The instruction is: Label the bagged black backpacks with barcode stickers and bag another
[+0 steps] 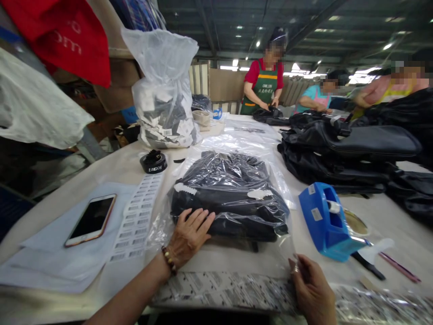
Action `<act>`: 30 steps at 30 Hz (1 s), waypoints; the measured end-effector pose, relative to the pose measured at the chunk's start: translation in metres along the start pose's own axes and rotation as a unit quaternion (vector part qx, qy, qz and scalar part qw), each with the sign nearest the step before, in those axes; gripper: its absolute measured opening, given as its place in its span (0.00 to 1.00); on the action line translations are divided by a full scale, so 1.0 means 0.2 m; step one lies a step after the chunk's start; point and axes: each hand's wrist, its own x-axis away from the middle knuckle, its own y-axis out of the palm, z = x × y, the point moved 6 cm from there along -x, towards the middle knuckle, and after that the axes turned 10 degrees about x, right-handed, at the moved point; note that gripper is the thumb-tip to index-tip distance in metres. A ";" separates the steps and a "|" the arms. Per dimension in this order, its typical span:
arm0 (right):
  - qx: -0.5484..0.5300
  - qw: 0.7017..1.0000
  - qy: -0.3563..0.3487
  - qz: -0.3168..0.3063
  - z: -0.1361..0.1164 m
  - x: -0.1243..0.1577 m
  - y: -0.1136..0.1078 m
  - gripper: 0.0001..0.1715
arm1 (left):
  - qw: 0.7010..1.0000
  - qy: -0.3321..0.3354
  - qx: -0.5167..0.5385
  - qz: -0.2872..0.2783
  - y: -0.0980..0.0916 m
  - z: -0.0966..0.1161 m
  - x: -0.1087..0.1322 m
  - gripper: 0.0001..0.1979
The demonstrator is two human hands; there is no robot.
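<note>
In front of me a black bag (pixel 230 210) lies inside a clear plastic bag (pixel 284 180), with two white patches showing on it. My left hand (pixel 191 234) rests flat on the plastic at its near left corner, fingers stretched out. At the near right, my right hand (pixel 309 282) pinches the edge of the plastic bag between thumb and fingers. Between the hands, the plastic's near edge lies over a patterned strip (pixel 233 289) along the table's front.
Left are a phone (pixel 91 220) on white sheets, barcode labels (pixel 137 216), a tape roll (pixel 154 161) and a filled plastic sack (pixel 165 113). Right stand a blue tape dispenser (pixel 314 216), a pink pen (pixel 399 266) and piled black bags (pixel 338 153). Several co-workers (pixel 265 85) are behind.
</note>
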 end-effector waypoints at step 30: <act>-0.036 0.994 0.107 0.003 -0.02 -0.01 -0.04 0.29 | 0.991 0.124 0.054 0.009 0.04 0.20 0.03 0.15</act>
